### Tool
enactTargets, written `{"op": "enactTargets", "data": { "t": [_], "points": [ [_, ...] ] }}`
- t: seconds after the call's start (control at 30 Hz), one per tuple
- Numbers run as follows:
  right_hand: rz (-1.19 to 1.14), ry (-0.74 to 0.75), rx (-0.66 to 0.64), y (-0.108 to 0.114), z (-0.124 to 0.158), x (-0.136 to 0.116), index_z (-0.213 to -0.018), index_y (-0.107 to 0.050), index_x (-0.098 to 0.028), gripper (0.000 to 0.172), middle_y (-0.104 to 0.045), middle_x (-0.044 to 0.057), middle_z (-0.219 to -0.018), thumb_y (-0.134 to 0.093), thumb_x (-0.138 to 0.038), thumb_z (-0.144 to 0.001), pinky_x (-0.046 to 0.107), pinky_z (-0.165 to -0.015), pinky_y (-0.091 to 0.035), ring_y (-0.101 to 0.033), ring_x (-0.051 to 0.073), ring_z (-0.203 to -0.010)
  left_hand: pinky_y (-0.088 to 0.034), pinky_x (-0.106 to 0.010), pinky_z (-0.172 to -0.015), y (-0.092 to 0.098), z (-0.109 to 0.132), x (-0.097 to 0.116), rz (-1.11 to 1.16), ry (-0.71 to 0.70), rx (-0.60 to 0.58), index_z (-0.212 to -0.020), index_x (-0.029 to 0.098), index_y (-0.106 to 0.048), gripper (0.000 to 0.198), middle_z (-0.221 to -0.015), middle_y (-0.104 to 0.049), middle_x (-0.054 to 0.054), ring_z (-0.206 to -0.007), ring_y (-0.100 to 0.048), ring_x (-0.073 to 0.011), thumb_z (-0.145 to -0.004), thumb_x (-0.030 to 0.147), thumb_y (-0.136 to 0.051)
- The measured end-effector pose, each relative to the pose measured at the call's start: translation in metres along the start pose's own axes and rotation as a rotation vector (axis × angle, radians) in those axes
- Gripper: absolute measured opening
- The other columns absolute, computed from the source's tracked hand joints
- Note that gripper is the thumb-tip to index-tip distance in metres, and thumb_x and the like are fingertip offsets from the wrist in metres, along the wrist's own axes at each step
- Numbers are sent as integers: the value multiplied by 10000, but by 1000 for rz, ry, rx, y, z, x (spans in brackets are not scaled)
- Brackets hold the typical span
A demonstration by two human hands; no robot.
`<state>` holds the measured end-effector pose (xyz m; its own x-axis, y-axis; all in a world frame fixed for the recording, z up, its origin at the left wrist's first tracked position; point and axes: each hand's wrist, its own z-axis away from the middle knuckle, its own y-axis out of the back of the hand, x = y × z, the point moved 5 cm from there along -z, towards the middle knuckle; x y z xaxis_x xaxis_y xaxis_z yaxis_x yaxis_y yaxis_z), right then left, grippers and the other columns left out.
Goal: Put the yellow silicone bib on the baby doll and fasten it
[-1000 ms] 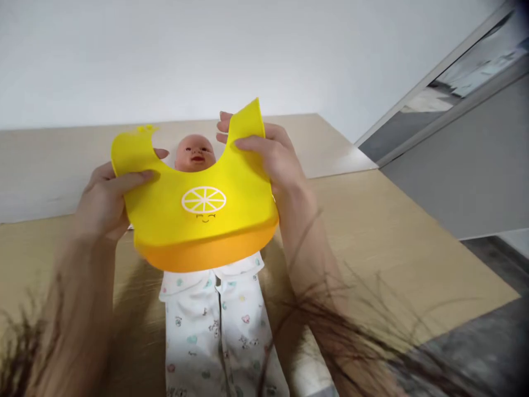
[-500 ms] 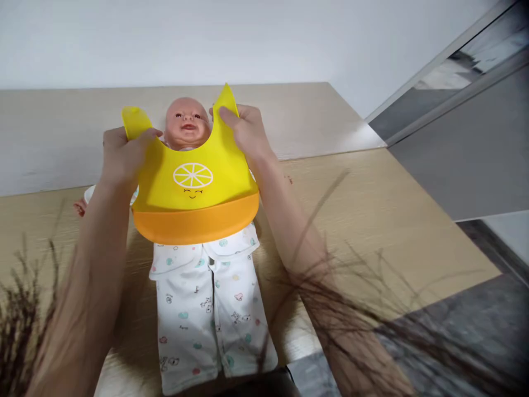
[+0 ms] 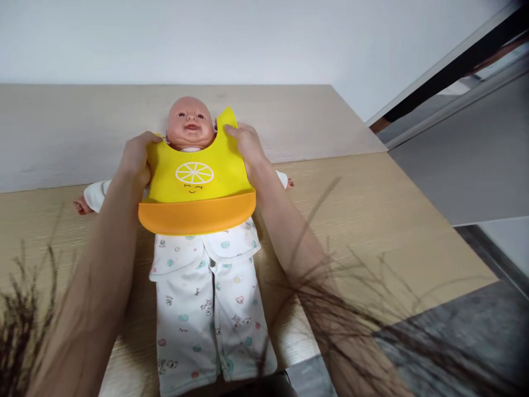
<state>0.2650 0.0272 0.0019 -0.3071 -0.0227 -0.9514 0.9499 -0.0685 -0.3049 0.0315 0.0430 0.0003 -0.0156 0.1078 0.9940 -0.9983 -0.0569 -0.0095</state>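
Observation:
A yellow bib (image 3: 165, 176) with an orange catch pocket and a lemon-slice print lies over the chest of a baby doll (image 3: 190, 116). My left hand (image 3: 138, 157) is closed on the bib's left upper edge, beside the doll's neck; the strap on that side is mostly hidden behind my fingers. On the other side my right hand (image 3: 250, 146) pinches the base of the right strap, whose tip points up past the doll's head. White patterned clothes (image 3: 185, 309) cover the doll, which lies on its back with arms spread.
Beneath the doll is a light wooden tabletop (image 3: 363, 220), with a pale raised board behind it against a white wall (image 3: 185, 38). A grey panel (image 3: 463, 154) stands to the right. Dark hair strands blur across the lower corners.
The bib has come down closer onto the doll's chest. My left hand has moved inward to the right, and its strap has dropped from sight. My right hand is slightly lower.

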Motion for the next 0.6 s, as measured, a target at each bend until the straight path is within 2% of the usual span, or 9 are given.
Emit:
{"op": "enactTargets", "data": {
  "t": [0.07, 0.13, 0.27, 0.5, 0.6],
  "points": [
    [-2, -19, 5, 2, -1, 3, -899, -631, -194, 178, -681, 28, -820, -682, -365, -896, 347, -803, -588, -709, 209, -907, -558, -393, -817, -2, 1, -8, 163, 161, -63, -766, 180, -629, 176, -684, -653, -34, -779, -624, -200, -627, 286, -606],
    [-7, -45, -2, 2, -1, 6, -912, -637, -196, 173, -688, 27, -814, -674, -363, -890, 355, -786, -592, -714, 210, -877, -547, -373, -827, -2, 1, -10, 225, 207, -86, -768, 167, -654, 176, -711, -672, -38, -798, -627, -198, -641, 285, -619],
    [-63, -100, -39, -1, -3, 15, -962, -649, -199, 180, -715, 29, -863, -674, -355, -875, 366, -800, -590, -721, 203, -841, -534, -352, -841, -2, -2, -11, 277, 193, -114, -789, 147, -669, 173, -720, -680, -29, -796, -627, -184, -678, 274, -630],
    [-121, -51, -27, -3, -3, 21, -1021, -646, -248, 251, -746, -8, -931, -707, -385, -820, 322, -873, -568, -719, 184, -938, -527, -378, -901, -3, -5, -15, 435, 116, -188, -805, 163, -645, 189, -720, -695, -52, -889, -659, -206, -674, 285, -585],
    [-107, -33, -18, -1, -5, 19, -992, -634, -243, 262, -748, -1, -922, -721, -393, -796, 326, -886, -565, -718, 191, -954, -526, -378, -897, 1, -4, -15, 436, 89, -141, -791, 187, -628, 161, -696, -683, -22, -896, -665, -206, -663, 282, -602]
  ]
}}
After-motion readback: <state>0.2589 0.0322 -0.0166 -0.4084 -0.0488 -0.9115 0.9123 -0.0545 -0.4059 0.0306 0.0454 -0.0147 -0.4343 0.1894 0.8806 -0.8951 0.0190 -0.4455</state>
